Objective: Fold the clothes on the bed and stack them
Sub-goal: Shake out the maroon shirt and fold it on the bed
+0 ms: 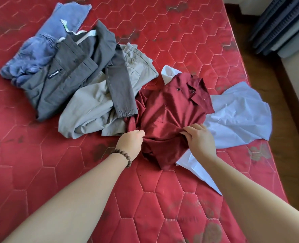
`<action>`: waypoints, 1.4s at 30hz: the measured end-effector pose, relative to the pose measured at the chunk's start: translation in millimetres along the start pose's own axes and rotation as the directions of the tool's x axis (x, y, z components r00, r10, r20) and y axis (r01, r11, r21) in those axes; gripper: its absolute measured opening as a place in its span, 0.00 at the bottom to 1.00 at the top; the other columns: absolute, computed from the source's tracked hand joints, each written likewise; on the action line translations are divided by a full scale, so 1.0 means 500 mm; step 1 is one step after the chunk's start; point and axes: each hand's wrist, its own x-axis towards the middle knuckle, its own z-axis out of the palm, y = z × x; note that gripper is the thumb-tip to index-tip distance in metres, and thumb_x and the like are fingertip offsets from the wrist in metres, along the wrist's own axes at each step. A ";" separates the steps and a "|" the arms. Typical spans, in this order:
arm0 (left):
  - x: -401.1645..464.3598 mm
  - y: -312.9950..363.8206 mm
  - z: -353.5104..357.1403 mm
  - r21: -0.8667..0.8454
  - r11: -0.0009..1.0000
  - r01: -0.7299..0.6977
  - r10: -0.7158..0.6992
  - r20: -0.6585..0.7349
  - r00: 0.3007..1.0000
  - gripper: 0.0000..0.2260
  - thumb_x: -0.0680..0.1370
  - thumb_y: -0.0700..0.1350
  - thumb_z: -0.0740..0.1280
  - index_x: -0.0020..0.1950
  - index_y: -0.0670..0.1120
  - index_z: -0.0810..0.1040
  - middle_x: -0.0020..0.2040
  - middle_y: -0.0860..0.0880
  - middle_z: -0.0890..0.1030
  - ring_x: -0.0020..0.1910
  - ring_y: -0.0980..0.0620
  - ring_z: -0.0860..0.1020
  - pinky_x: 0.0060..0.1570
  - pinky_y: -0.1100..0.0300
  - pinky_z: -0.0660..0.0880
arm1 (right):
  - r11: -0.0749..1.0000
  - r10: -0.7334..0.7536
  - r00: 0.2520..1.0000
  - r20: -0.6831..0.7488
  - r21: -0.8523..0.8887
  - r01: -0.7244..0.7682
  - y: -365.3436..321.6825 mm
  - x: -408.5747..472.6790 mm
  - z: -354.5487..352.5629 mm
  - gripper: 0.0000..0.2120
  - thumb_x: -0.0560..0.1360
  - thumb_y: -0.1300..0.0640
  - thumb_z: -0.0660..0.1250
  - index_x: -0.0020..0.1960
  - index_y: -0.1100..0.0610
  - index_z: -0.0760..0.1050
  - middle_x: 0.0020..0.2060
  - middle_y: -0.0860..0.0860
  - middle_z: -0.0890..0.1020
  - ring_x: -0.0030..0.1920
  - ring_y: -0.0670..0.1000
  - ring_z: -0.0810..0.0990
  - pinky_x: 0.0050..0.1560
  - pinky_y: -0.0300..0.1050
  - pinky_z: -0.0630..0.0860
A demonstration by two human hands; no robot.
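On top of the pale blue shirt (236,109), the maroon shirt (169,111) lay crumpled, collar pointing away from the person, hem nearest. Left hand (130,142) & right hand (199,139) each pinched its lower cloth, roughly equally near.

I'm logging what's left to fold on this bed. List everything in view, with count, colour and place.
maroon shirt: one, dark red with buttons, crumpled, centre of bed
pale blue shirt: one, light blue, spread partly under the maroon shirt, toward the right edge
khaki garment: one, grey-beige, left of the maroon shirt
grey jacket: one, dark grey, on the khaki garment, sleeve trailing toward the maroon shirt
blue garment: one, faded blue, far left, partly under the jacket
mattress: one, red quilted, stained
curtain: dark, top right
bead bracelet: one, brown, left wrist
left hand: pinching the maroon shirt
right hand: gripping the maroon shirt
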 end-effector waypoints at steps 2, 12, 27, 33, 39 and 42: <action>-0.054 0.015 -0.031 -0.046 0.999 0.008 -0.008 0.009 1.000 0.05 0.78 0.39 0.61 0.47 0.40 0.76 0.45 0.41 0.79 0.44 0.36 0.77 0.39 0.47 0.71 | 0.999 -0.025 1.000 0.000 0.030 0.025 -0.035 -0.036 -0.035 0.16 0.74 0.50 0.59 0.37 0.59 0.77 0.33 0.53 0.78 0.38 0.58 0.76 0.34 0.44 0.69; -0.374 0.061 -0.133 -0.109 0.990 0.088 -0.081 0.064 0.995 0.03 0.74 0.34 0.65 0.42 0.40 0.76 0.38 0.44 0.79 0.39 0.40 0.78 0.35 0.52 0.71 | 0.989 -0.086 0.984 0.154 0.136 0.065 -0.230 -0.290 -0.143 0.16 0.76 0.50 0.58 0.33 0.57 0.69 0.28 0.50 0.72 0.32 0.56 0.72 0.29 0.45 0.67; -0.406 0.062 -0.092 -0.115 0.986 0.123 -0.068 0.397 0.916 0.26 0.78 0.53 0.63 0.74 0.46 0.64 0.72 0.48 0.66 0.71 0.49 0.64 0.70 0.54 0.62 | 0.944 0.294 0.814 0.500 -0.018 -0.330 -0.220 -0.395 -0.128 0.26 0.77 0.41 0.62 0.69 0.53 0.67 0.63 0.52 0.72 0.63 0.57 0.69 0.59 0.53 0.69; -0.177 0.114 -0.040 -0.062 0.995 -0.082 0.097 0.306 0.947 0.37 0.75 0.57 0.67 0.78 0.49 0.54 0.78 0.49 0.53 0.77 0.51 0.51 0.74 0.52 0.55 | 0.659 0.619 0.680 0.392 0.212 -0.722 -0.126 -0.328 -0.057 0.38 0.72 0.44 0.71 0.75 0.52 0.57 0.71 0.54 0.64 0.69 0.56 0.64 0.66 0.54 0.67; 0.043 0.179 0.031 0.169 0.895 -0.412 0.346 0.318 0.883 0.42 0.74 0.56 0.69 0.78 0.51 0.45 0.79 0.53 0.45 0.77 0.53 0.42 0.75 0.50 0.48 | 0.644 0.618 0.688 0.380 0.258 -0.720 -0.049 -0.293 0.034 0.46 0.68 0.54 0.74 0.76 0.45 0.51 0.59 0.49 0.70 0.59 0.49 0.70 0.59 0.52 0.72; 0.090 0.197 0.044 0.153 0.844 -0.515 0.415 0.422 0.806 0.35 0.73 0.53 0.71 0.75 0.49 0.59 0.76 0.52 0.60 0.77 0.53 0.49 0.75 0.50 0.47 | 0.655 0.615 0.671 0.414 0.206 -0.727 -0.030 -0.291 0.046 0.24 0.70 0.58 0.70 0.64 0.52 0.66 0.50 0.50 0.72 0.49 0.52 0.74 0.50 0.50 0.72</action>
